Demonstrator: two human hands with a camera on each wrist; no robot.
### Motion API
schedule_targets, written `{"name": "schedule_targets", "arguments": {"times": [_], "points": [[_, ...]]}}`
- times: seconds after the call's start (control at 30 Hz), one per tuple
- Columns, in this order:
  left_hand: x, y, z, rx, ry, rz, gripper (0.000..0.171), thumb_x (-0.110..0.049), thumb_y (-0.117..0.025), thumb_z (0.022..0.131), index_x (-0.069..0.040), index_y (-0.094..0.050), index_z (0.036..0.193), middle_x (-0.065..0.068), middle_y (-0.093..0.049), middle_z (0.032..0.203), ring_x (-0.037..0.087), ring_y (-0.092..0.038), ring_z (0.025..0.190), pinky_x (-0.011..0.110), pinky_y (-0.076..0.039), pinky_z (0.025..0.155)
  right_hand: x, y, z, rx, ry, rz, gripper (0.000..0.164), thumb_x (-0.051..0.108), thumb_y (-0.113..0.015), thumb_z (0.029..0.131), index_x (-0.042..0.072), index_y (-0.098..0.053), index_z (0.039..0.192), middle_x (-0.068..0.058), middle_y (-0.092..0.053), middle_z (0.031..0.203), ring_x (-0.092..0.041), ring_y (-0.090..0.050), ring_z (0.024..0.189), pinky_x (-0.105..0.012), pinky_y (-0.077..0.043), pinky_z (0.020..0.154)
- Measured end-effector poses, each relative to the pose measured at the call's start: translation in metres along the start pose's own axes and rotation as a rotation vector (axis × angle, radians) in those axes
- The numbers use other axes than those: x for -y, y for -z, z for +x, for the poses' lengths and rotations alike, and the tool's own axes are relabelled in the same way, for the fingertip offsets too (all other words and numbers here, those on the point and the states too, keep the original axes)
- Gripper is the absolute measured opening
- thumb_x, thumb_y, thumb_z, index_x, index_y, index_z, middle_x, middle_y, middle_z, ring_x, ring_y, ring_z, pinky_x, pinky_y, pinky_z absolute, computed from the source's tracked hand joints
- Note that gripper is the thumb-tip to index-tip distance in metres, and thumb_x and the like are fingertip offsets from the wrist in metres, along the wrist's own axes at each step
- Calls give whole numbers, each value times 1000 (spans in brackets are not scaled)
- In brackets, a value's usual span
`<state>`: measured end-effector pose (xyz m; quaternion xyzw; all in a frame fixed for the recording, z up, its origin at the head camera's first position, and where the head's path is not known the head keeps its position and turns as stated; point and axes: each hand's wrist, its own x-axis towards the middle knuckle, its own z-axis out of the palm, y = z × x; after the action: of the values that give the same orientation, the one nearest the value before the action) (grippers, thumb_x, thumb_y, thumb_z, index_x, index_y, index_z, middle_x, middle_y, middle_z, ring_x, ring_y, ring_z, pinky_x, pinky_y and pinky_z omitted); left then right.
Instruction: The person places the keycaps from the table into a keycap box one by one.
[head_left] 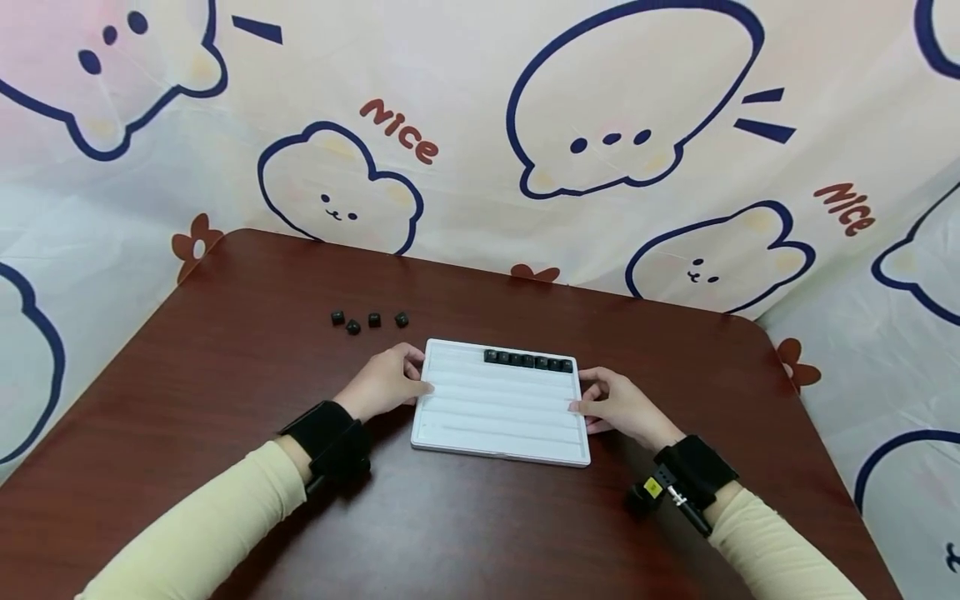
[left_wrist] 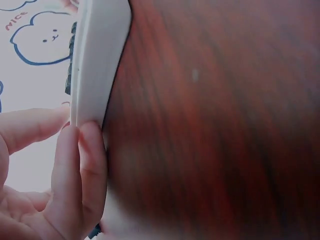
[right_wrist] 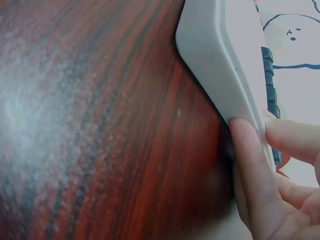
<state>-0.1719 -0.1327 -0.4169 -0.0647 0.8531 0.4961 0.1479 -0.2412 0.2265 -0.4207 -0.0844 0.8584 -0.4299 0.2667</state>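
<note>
A white wedge-sided tray [head_left: 495,417] with long raised ridges lies in front of me, a row of small black keycaps [head_left: 528,360] along its far right edge. At its left side my left hand [head_left: 382,382] pinches the rim, thumb on top and fingers against the outer wall, as the left wrist view shows. Opposite, my right hand [head_left: 618,406] grips the right rim in the same way. Both wrist views show the tray's wall [left_wrist: 102,55] close to the tabletop; whether it is slightly raised I cannot tell.
Several loose black keycaps [head_left: 374,320] lie on the brown wooden table [head_left: 225,375], beyond the tray's far left corner. A curtain [head_left: 465,83] with cartoon bears hangs behind the table's far edge. Dark bands [head_left: 326,442] wrap both wrists.
</note>
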Motion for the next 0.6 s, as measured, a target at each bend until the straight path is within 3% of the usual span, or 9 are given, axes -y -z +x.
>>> {"name": "schedule_targets", "arguments": {"times": [0.17, 0.3, 0.43, 0.6], "points": [[2, -4, 3, -16, 11, 39, 54, -9, -75, 94, 2, -51, 142, 12, -62, 99, 19, -68, 74, 31, -52, 68, 1, 1, 0, 12, -12, -25, 65, 7, -73, 96, -10, -37, 147, -14, -59, 94, -19, -64, 73, -32, -60, 68], [3, -6, 4, -11, 27, 39, 56, -10, -75, 94, 2, -50, 143, 13, -61, 102, 19, -67, 79, 30, -55, 70, 4, 4, 1, 39, -43, -79, 70, 14, -75, 95, -9, -37, 149, -15, -62, 95, -21, -64, 73, -33, -60, 70], [1, -7, 3, -9, 32, 23, 61, -7, -75, 93, 0, -47, 147, 13, -57, 105, 21, -63, 83, 29, -56, 71, 16, 14, 1, 90, -50, -199, 72, 21, -76, 95, -9, -39, 149, -16, -64, 99, -23, -64, 78, -36, -61, 73], [-1, -9, -3, -8, 20, 29, 70, -6, -78, 90, -2, -44, 151, 13, -56, 112, 20, -65, 84, 30, -55, 72, 49, 31, 5, 98, 12, -389, 57, 17, -72, 98, -8, -49, 144, -16, -65, 103, -24, -65, 81, -39, -60, 75]]}}
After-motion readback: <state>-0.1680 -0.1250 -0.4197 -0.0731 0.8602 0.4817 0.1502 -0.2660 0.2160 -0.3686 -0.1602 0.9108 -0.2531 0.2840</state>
